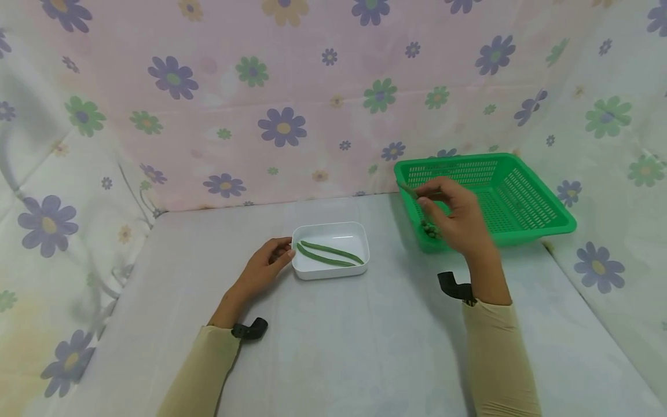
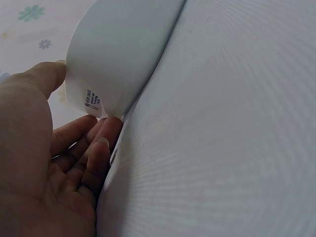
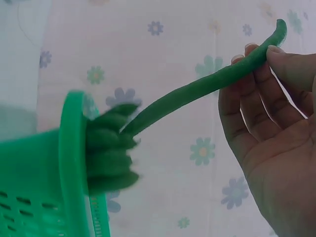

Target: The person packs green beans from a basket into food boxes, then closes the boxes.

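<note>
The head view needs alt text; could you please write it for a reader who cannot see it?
A person's right hand pinches a green bean by a green basket; their left hand touches a white tray holding two more beans. A flowered backdrop hangs behind.

A curved green bean (image 3: 192,94) is pinched near bunched beans (image 3: 108,153) held in a green basket (image 1: 526,236); two slender beans (image 1: 329,255) are laid in a white tray (image 1: 328,274).
</note>
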A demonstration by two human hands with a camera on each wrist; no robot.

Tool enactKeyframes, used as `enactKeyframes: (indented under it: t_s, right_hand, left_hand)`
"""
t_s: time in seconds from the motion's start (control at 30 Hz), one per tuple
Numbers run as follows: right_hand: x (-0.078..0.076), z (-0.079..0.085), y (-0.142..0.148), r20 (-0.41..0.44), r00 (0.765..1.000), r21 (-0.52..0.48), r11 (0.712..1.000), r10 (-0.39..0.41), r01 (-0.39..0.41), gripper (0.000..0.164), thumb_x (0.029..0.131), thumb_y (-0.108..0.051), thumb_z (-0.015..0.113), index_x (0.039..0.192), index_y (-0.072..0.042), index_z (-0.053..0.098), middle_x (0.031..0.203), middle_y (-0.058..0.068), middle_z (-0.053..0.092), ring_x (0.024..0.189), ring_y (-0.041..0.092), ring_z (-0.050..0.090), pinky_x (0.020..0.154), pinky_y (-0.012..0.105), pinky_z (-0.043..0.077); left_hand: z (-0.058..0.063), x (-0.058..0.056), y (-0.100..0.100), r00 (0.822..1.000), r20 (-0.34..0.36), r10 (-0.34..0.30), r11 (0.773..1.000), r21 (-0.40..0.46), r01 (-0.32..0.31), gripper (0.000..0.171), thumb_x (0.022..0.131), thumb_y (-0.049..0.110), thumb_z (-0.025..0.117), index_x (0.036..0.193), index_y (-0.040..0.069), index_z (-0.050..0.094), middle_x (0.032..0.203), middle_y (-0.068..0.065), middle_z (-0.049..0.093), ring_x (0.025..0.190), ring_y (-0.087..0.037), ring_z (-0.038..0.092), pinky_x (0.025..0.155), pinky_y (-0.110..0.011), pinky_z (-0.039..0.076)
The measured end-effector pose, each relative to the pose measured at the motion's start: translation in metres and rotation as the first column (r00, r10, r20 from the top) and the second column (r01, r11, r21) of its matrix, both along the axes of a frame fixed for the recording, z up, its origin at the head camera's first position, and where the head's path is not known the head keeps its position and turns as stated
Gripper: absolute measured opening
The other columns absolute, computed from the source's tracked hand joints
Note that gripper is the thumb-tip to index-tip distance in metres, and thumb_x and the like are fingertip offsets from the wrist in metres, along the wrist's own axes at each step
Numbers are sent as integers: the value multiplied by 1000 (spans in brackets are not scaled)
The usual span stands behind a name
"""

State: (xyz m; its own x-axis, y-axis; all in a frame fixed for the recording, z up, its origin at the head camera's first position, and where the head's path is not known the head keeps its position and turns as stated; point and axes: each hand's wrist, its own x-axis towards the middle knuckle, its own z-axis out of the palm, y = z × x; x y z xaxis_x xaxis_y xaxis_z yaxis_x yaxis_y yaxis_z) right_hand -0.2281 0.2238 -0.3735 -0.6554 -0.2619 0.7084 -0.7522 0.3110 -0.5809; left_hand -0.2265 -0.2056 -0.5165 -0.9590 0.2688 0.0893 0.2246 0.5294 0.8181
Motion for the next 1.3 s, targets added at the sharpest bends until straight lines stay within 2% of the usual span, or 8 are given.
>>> enactKeyframes:
  t_s: [0.23, 0.47, 0.63, 0.87, 1.3]
  right_hand:
    - [-1, 2, -27, 50, 998, 8, 999, 34, -34, 20, 95, 16, 69, 111, 5, 71, 108, 14, 72, 102, 10, 69, 92, 24, 57]
    - [0, 4, -48, 38, 997, 8, 998, 64, -64, 17, 95, 14, 70, 110, 6, 70, 107, 15, 72, 100, 22, 70, 90, 24, 57]
    - [-3, -2, -63, 31, 997, 30, 997, 77, -78, 17, 96, 10, 72, 112, 4, 70, 108, 13, 72, 99, 24, 70, 89, 27, 59]
    - [-5, -13, -85, 21, 994, 43, 993, 105, -105, 16, 97, 8, 71, 112, 1, 69, 108, 12, 73, 101, 24, 71, 88, 43, 62]
    - [-7, -40, -123, 72, 985, 12, 988, 155, -157, 14, 100, 5, 70, 113, -1, 69, 109, 10, 72, 101, 23, 70, 89, 39, 61]
  left_hand:
    - [-2, 0, -1, 1000, -2, 7, 1000, 5, -7, 51, 110, 41, 60, 152, 14, 55, 126, -6, 66, 109, -21, 61, 93, -36, 50]
    - [0, -1, 0, 1000, -9, 5, 1000, 10, -5, 50, 110, 39, 60, 152, 13, 55, 125, -7, 66, 107, -21, 60, 91, -37, 50]
    - [-1, -2, -1, 1000, -10, -2, 1000, 14, 2, 49, 110, 38, 60, 152, 12, 55, 126, -7, 66, 109, -20, 60, 92, -37, 49]
    - [-2, 0, -2, 1000, -4, 2, 1000, 18, -2, 50, 110, 39, 61, 152, 13, 55, 126, -7, 66, 109, -20, 60, 93, -38, 49]
    - [-1, 0, 0, 1000, -8, 12, 1000, 3, -12, 50, 110, 40, 60, 152, 13, 56, 123, -6, 66, 106, -20, 60, 91, -36, 49]
